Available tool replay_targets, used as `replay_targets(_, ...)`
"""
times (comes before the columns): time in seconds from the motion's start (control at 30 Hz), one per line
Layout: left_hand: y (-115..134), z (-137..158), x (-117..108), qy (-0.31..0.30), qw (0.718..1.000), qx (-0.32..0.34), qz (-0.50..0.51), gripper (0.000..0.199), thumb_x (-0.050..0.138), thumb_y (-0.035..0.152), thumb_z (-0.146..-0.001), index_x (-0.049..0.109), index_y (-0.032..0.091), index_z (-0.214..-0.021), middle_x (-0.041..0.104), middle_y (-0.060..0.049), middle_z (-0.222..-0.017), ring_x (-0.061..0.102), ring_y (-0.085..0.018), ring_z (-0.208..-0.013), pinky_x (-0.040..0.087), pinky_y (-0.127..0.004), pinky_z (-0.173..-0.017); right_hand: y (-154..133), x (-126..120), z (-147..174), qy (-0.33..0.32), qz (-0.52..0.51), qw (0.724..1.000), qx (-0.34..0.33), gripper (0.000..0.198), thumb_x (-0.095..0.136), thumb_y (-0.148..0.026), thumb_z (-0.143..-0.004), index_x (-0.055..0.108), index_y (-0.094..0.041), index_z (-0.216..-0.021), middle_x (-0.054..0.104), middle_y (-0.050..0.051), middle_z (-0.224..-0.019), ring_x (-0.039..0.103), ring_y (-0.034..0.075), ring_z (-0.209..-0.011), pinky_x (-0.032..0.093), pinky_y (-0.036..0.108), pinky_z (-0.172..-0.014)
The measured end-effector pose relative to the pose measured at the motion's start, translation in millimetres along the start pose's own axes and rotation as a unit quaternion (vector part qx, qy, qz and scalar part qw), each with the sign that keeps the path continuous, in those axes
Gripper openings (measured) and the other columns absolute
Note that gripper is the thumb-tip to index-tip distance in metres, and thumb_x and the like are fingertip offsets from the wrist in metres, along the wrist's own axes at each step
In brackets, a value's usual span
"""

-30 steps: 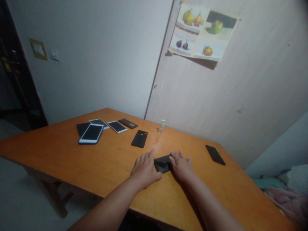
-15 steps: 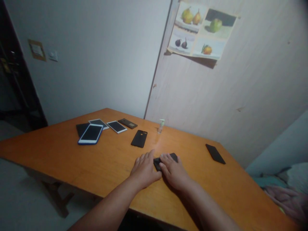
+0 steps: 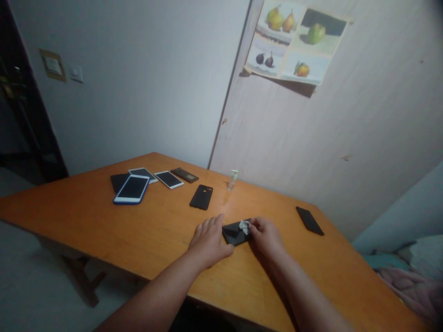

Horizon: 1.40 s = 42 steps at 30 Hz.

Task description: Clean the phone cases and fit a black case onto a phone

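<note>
Left hand (image 3: 207, 240) spread wide at near end of black phone (image 3: 234, 235); right hand (image 3: 267, 237) pinches tissue (image 3: 244, 227) over it; wiping looks unfinished; blue-edged phone (image 3: 132, 189) beyond left hand, done or not unclear

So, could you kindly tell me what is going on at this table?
A person's left hand rests at the left end of a dark phone lying on the table, while the right hand pinches a crumpled pale wipe at its surface. Farther back are a black case and a small pump bottle. A blue-edged phone lies off to the left.
</note>
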<state>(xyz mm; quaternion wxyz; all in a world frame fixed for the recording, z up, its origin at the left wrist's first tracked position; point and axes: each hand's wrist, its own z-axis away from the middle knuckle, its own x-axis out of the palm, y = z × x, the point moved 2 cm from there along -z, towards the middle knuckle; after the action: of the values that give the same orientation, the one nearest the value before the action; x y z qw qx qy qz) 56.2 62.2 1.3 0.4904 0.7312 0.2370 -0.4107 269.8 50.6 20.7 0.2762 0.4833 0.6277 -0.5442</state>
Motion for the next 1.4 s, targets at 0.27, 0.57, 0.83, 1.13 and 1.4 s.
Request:
replay_targets(0.27, 1.7, 0.0, -1.0, -0.006, 1.000, 0.000, 0.002, 0.088, 0.063, 0.046, -0.069, 0.033, 0.021, -0.149, 0.047, -0.010, -0.147, 0.040, -0.031, -0.135, 0.031, -0.042, -0.112, -25.7, 11.1, 15.0, 0.001, 0.088, 0.994, -0.069, 0.036, 0.041, -0.029, -0.097, 0.067, -0.021, -0.120, 0.065, 0.011, -0.112, 0.057, 0.024, -0.104, 0.042, 0.032, -0.089)
replay_targets(0.57, 0.8, -0.3, -0.6, -0.002, 1.000, 0.015, 0.001, 0.085, 0.063, 0.049, -0.069, 0.037, 0.021, -0.146, 0.049, -0.010, -0.144, 0.042, -0.032, -0.132, 0.033, -0.043, -0.111, -18.9, 14.4, 9.5, 0.005, 0.059, 0.996, -0.065, 0.028, 0.049, -0.037, -0.094, 0.069, -0.020, -0.088, 0.068, 0.009, -0.093, 0.060, 0.024, -0.091, 0.043, 0.032, -0.082)
replay_targets(0.83, 1.5, 0.0, -2.1, 0.001, 1.000, 0.019, 0.005, 0.084, 0.063, 0.049, -0.069, 0.040, 0.021, -0.145, 0.050, -0.010, -0.143, 0.042, -0.032, -0.132, 0.032, -0.044, -0.112, 8.5, 9.9, 0.3, 0.023, 0.039, 0.999, -0.021, 0.016, 0.050, -0.019, -0.085, 0.064, -0.019, -0.091, 0.065, 0.007, -0.091, 0.059, 0.021, -0.086, 0.041, 0.029, -0.075)
replay_targets(1.13, 0.0, -0.3, 0.3, 0.010, 1.000, 0.022, -0.004, 0.078, 0.062, 0.046, -0.070, 0.043, 0.021, -0.141, 0.053, -0.010, -0.138, 0.045, -0.030, -0.129, 0.035, -0.043, -0.108, -30.4, 16.7, 16.9, 0.002, 0.067, 0.990, -0.121, 0.027, 0.050, -0.039, -0.096, 0.066, -0.020, -0.085, 0.066, 0.006, -0.089, 0.057, 0.022, -0.088, 0.040, 0.030, -0.081)
replay_targets(1.4, 0.5, -0.7, -1.1, 0.008, 1.000, 0.026, -0.002, 0.078, 0.063, 0.049, -0.070, 0.043, 0.022, -0.140, 0.055, -0.010, -0.136, 0.046, -0.032, -0.128, 0.036, -0.044, -0.107, 5.0, 10.1, -7.9, 0.027, 0.120, 0.992, -0.009, 0.023, 0.048, -0.014, -0.090, 0.068, -0.017, -0.099, 0.066, 0.011, -0.096, 0.060, 0.023, -0.091, 0.042, 0.030, -0.079)
